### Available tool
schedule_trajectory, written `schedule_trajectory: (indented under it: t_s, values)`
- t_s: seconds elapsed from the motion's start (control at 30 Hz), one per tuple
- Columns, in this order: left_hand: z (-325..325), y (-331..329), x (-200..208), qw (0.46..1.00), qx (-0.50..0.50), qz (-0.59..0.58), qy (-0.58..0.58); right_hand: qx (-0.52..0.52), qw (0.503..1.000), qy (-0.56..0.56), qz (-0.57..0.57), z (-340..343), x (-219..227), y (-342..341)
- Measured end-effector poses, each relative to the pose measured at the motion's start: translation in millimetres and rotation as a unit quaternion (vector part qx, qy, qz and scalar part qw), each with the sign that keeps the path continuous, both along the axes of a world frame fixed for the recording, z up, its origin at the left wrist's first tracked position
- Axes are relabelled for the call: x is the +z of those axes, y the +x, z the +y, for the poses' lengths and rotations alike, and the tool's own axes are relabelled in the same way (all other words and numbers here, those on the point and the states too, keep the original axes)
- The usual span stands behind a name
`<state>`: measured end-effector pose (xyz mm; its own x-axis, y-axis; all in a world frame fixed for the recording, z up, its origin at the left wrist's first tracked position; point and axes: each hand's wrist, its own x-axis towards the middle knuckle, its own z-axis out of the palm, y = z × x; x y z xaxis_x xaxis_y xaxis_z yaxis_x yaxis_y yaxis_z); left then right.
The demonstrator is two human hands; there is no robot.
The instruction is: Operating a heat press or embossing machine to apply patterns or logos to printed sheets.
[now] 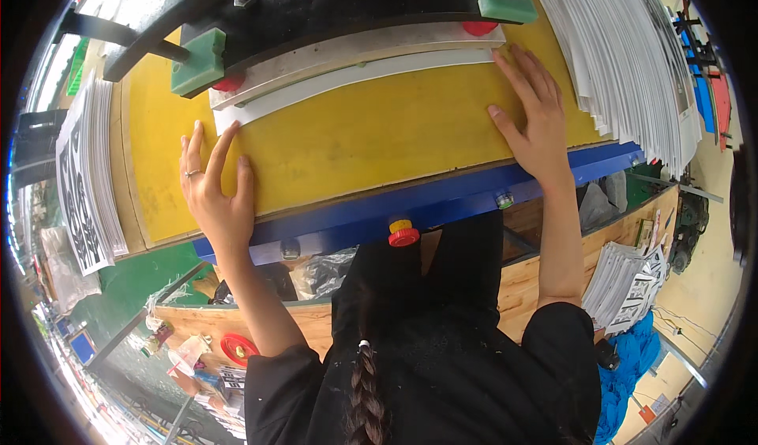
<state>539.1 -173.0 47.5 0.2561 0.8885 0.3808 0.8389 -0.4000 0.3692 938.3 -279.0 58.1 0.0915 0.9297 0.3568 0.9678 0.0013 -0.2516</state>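
A white sheet point(371, 72) lies on the yellow work surface point(355, 141), mostly hidden beneath a long metal bar point(355, 53) of a press; only its near strip shows. My left hand point(215, 184) has its fingers spread, the fingertips touching the sheet's near left corner and the yellow surface beside it. A ring is on one of its fingers. My right hand point(535, 117) rests at the sheet's right end, fingers stretched out and thumb apart, with the fingertips by the sheet's edge. Neither hand grips anything.
Green blocks point(199, 61) and a black press frame point(339, 3) stand over the far side. A tall stack of white sheets point(624, 66) is at right, printed sheets point(88, 168) at left. A red stop button point(403, 235) sits on the blue front beam point(347, 222).
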Motion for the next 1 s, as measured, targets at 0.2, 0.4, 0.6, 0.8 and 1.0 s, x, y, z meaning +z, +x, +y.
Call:
schedule_trajectory:
  t_s: [0.2,0.4,0.6,0.8,1.0]
  values:
    - [-0.3,0.8,0.3,1.000,0.000,0.001,-0.001,0.001,1.000,-0.006,-0.020,-0.1,-1.6,0.9]
    - [0.4,0.9,0.2,1.000,-0.003,-0.009,-0.001,0.004,1.000,-0.007,-0.021,0.1,-1.1,1.6]
    - [-0.1,0.9,0.8,1.000,-0.001,-0.006,-0.001,0.002,1.000,-0.004,-0.014,0.6,-0.2,0.7]
    - [-0.2,2.0,1.5,1.000,-0.001,-0.010,0.000,0.000,1.000,-0.005,-0.016,0.7,-1.1,0.4]
    - [-0.8,2.7,1.9,1.000,0.002,-0.011,0.003,0.007,1.000,-0.008,-0.017,1.2,-0.7,1.4]
